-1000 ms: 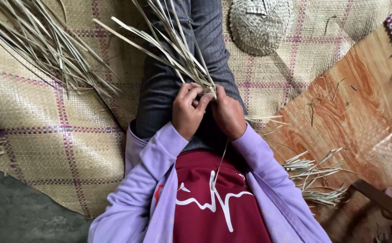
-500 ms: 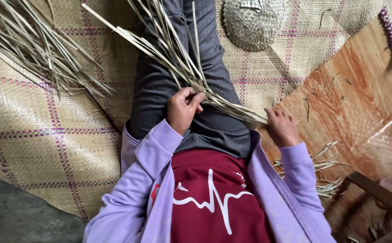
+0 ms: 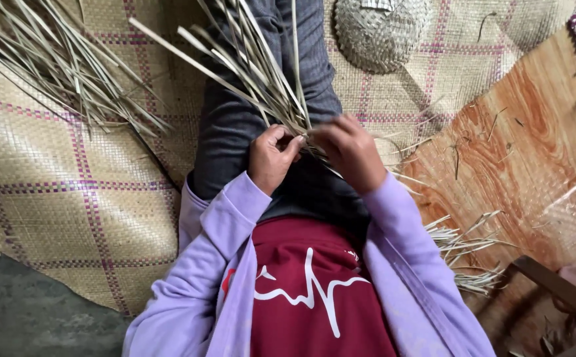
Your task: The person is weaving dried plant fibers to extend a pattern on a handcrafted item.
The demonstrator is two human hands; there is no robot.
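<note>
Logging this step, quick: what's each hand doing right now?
Left hand: closed on the bundle of dried leaf strips.
Right hand: fingers curled at the same bundle; grip hidden.

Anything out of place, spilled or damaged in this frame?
Nothing looks damaged. Both hands, left hand and right hand, meet on a bundle of dried leaf strips over the lap. Loose strips lie scattered on the wood-grain board, with small scraps around them.

No packages, labels, signs or screens are seen anywhere in the view.
</note>
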